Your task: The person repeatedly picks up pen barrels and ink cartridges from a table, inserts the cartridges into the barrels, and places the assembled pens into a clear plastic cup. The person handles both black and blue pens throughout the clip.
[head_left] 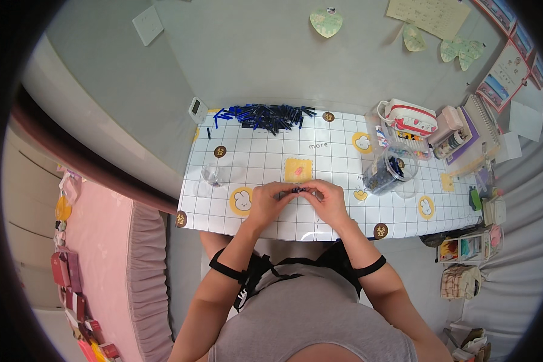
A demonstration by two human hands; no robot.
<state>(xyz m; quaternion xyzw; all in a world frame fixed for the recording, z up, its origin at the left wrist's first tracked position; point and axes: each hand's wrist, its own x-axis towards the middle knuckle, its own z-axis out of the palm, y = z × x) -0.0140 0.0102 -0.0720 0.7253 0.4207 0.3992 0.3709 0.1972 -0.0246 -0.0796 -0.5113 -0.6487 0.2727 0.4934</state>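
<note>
My left hand [270, 202] and my right hand [327, 202] meet over the near edge of the table. Between their pinched fingertips is a small dark piece [297, 190], mostly covered by the fingers, so its exact kind is unclear. At the back of the table lies a heap of short dark blue and black tubes [268, 117], with one lying apart on the left. A clear plastic jar [377, 175] to the right of my right hand holds many dark blue pieces. Left of my left hand stands a small clear cup [212, 174].
A gridded white tablecloth [265, 160] covers the table. At the back right are a red-and-white pouch [410, 117], a clear box of pens [407, 143] and notebooks [479, 123]. A small white digital device [196, 110] stands at the back left corner, by the wall.
</note>
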